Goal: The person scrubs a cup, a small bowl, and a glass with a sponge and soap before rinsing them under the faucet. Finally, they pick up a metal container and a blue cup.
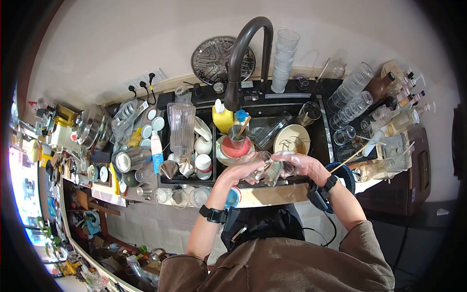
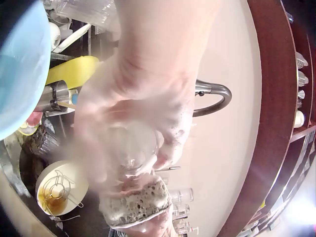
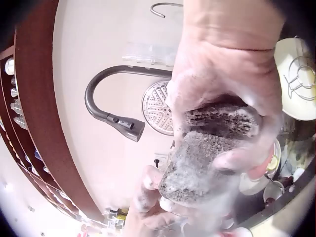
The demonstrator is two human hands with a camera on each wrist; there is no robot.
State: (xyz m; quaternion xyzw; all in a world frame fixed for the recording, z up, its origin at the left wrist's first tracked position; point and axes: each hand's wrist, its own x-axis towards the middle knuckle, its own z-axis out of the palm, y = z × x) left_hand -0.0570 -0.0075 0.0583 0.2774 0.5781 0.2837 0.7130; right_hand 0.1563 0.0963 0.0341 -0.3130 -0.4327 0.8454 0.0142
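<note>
My left hand point(image 1: 242, 169) grips a clear glass point(image 2: 132, 145), its round end framed by thumb and fingers in the left wrist view. Curled around a grey, porous sponge point(image 3: 197, 165) is my right hand point(image 1: 302, 164); the sponge is bent double and coated in suds. In the left wrist view the sponge lies right up against the glass. Foam covers the fingers of both hands. The two hands meet over the front edge of the sink point(image 1: 318, 141). Much of the glass is hidden behind fingers and sponge.
Beneath the hands, the sink holds a cream bowl point(image 1: 292, 132) with a wire whisk, a red bowl point(image 1: 237, 147) and a metal cup point(image 1: 238, 134). A dark faucet point(image 1: 236, 63) arches behind. Stacked glasses point(image 1: 351, 87) stand right; a yellow bottle point(image 1: 223, 119) is left of centre.
</note>
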